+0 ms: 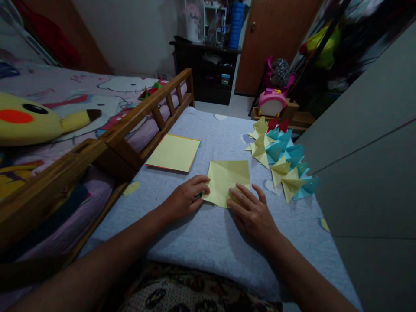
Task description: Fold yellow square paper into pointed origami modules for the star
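A square sheet of yellow paper (225,175) with faint crease marks lies before me on the cloth-covered surface, its near edge slightly lifted. At its left edge, my left hand (186,197) has curled fingers pinching the paper. A small dark thing shows by those fingers; I cannot tell what it is. My right hand (251,212) rests on the sheet's lower right part, fingers stretched and apart. Beyond the left hand is a stack of square paper (173,152), yellow on top with orange and blue edges below.
Several folded yellow paper shapes (290,182), blue ones (286,145) and red ones (277,125) stand along the right side. A wooden bed rail (143,110) borders the left. A pale cabinet panel (367,173) rises at the right.
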{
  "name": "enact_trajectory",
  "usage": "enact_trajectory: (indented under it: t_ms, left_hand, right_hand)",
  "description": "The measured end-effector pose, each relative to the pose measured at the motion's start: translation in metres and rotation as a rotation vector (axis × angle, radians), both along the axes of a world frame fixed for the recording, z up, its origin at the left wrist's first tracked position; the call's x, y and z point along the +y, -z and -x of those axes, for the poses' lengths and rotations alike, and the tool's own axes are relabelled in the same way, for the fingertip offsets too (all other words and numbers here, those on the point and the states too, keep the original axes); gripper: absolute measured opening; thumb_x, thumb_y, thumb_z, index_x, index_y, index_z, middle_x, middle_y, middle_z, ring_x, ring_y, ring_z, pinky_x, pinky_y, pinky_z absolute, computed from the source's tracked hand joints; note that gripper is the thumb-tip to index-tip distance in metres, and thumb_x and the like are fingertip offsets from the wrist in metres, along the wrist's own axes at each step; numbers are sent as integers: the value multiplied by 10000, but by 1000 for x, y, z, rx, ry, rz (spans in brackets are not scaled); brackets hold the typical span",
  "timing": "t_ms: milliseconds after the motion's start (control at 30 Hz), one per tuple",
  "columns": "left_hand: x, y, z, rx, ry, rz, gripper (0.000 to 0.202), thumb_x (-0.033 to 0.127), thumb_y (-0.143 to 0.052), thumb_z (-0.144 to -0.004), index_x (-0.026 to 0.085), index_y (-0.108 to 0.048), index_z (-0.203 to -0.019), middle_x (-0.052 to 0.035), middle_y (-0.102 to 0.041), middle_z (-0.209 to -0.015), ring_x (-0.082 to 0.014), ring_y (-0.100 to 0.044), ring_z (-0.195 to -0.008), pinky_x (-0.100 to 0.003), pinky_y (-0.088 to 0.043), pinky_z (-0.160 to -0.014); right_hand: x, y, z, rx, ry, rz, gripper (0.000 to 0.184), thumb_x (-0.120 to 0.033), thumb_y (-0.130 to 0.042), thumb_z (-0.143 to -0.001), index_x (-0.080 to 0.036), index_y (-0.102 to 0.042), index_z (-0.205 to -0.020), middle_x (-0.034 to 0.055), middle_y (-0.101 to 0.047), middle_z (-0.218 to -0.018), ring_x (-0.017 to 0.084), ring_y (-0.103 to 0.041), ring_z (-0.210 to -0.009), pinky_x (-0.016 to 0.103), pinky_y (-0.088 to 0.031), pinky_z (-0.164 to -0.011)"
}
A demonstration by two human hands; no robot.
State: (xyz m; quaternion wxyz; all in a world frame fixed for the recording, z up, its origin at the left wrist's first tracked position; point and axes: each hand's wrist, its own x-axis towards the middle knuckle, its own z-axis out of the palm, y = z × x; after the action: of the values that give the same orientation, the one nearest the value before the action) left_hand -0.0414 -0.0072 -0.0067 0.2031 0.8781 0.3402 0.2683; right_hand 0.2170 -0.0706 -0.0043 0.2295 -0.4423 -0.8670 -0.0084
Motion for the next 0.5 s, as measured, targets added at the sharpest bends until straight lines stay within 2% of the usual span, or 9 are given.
enact_trajectory:
  t_ms: [100, 167, 267, 400, 500]
  left_hand:
    - [-7, -1, 1, 78, -18, -151, 87, 125, -574, -904, 169, -632, -951, -145, -599, -1279, -263, -568, -1213, -461, -525, -990]
    - [-12, -3, 0, 148, -29, -281, 110, 144, -559, -938, 175, -658, -903, -134, -627, -1243, -278, -564, -1187, -484, -517, -978]
    - [-16, -4, 0, 221, -50, -402, 159, 146, -550, -953, 185, -685, -878, -112, -680, -1141, -273, -585, -1071, -457, -531, -889]
    - [-15, -3, 2, 195, -62, -369, 176, 149, -550, -966, 175, -678, -849, -71, -708, -981, -223, -585, -895, -370, -515, -779]
    - [-14, -2, 3, 180, -47, -293, 186, 160, -542, -979, 172, -674, -848, -51, -706, -909, -201, -577, -841, -346, -497, -760]
  right_hand:
    - [1, 3, 0, 30, -46, 28, 220, -176, -507, -998, -254, -660, -1136, 34, -724, -1235, 249, -582, -1281, 529, -282, -1147]
    - [2, 5, 0, 67, -86, 31, 243, -160, -502, -999, -245, -652, -1171, 35, -739, -1202, 223, -634, -1202, 506, -335, -1124]
    - [3, 6, 0, 119, -132, 16, 242, -153, -493, -1000, -217, -663, -1161, 61, -747, -1178, 207, -676, -1110, 466, -442, -1044]
    - [3, 3, 3, 149, -144, 16, 199, -162, -515, -988, -185, -690, -1080, 95, -754, -1135, 228, -696, -1053, 433, -545, -910]
    - [2, 3, 3, 175, -118, 50, 197, -154, -528, -974, -196, -705, -1050, 100, -756, -1124, 236, -697, -1061, 442, -567, -889]
